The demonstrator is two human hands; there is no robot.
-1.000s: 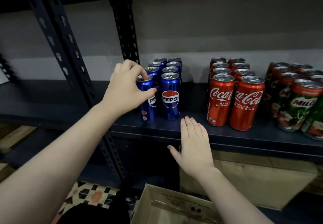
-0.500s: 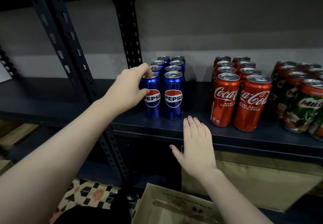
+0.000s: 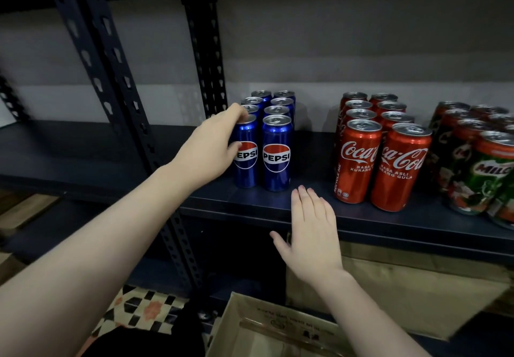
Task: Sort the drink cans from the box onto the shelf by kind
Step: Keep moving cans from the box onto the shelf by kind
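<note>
Front-left Pepsi can (image 3: 246, 153) now upright, left hand (image 3: 207, 148) cupping it.

Open lanes on the dark metal shelf (image 3: 319, 212)

We see bare shelf between the blue Pepsi cans (image 3: 276, 153) and red Coca-Cola cans (image 3: 358, 162); a perforated black upright post (image 3: 205, 59) crowds the Pepsi's left.
</note>
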